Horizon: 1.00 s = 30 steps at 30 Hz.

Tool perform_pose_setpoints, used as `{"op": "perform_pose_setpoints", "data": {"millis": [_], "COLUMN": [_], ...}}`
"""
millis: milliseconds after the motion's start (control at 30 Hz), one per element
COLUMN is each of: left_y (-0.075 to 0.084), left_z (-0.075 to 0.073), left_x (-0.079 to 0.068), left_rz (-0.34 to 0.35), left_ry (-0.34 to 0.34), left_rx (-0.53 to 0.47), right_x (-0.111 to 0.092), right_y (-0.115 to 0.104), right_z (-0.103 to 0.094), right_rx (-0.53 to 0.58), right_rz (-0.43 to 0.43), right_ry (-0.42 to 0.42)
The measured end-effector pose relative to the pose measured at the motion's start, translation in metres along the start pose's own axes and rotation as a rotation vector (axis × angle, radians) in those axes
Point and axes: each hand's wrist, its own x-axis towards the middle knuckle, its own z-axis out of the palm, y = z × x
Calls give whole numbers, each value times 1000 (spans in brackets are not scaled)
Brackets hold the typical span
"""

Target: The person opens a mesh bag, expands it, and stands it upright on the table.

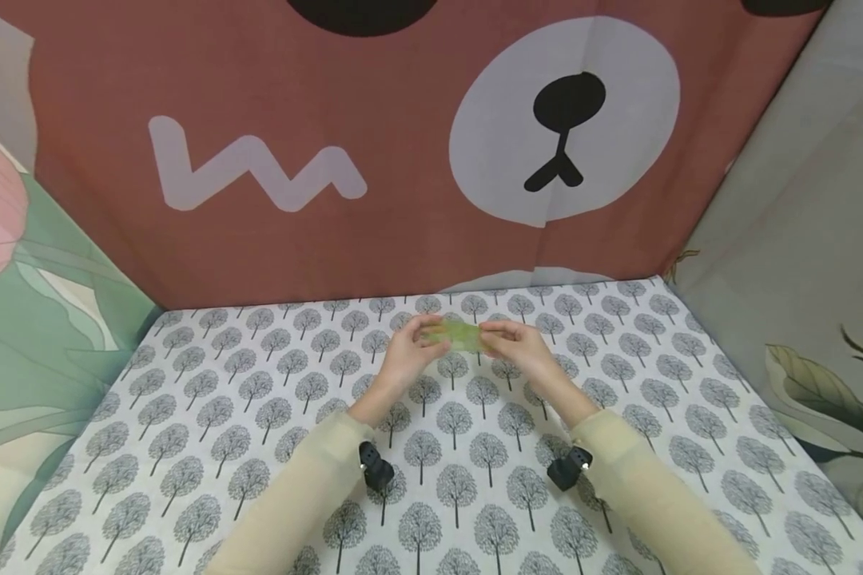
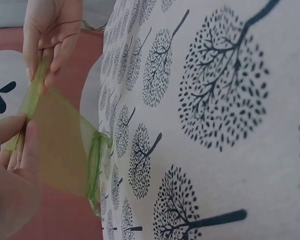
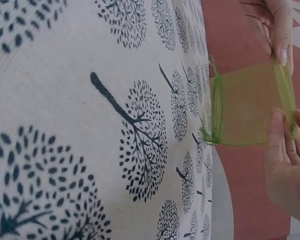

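Observation:
A sheer green drawstring pouch (image 1: 463, 336) is stretched between both hands above the tree-print cloth. My left hand (image 1: 411, 348) pinches one end of its upper edge between thumb and fingers. The other end of that edge is pinched by my right hand (image 1: 523, 345). In the left wrist view the flat pouch (image 2: 65, 142) hangs down from the fingers, see-through, and the pouch looks empty. Its gathered drawstring end (image 3: 217, 107) is lowest in the right wrist view, at or close to the cloth; whether it touches I cannot tell.
White cloth (image 1: 417, 447) printed with grey trees covers the tabletop. Behind it hangs a reddish-brown curtain (image 1: 395, 247) with a bear's muzzle. Patterned fabric walls (image 1: 50, 319) close off the left and right sides. A small black camera sits on each wrist.

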Motion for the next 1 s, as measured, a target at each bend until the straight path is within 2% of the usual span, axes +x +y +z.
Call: {"op": "perform_pose_setpoints", "data": {"millis": [233, 400, 533, 633, 767, 1000], "left_y": [-3, 2, -1, -9, -10, -11], "left_z": [3, 1, 2, 3, 4, 5], "left_x": [0, -3, -2, 1, 0, -1], "left_rz": [5, -27, -28, 0, 23, 75], "left_ry": [24, 29, 29, 35, 38, 30], "left_rx": [-17, -25, -30, -37, -6, 49], "right_x": [-2, 0, 2, 1, -1, -1], "right_y": [-1, -1, 1, 1, -1, -1], "right_z": [-2, 2, 5, 7, 8, 12], "right_rx": [9, -4, 8, 7, -16, -121], "right_rz": [-9, 15, 15, 14, 11, -25], "right_ry": [-14, 33, 54, 51, 43, 56]}}
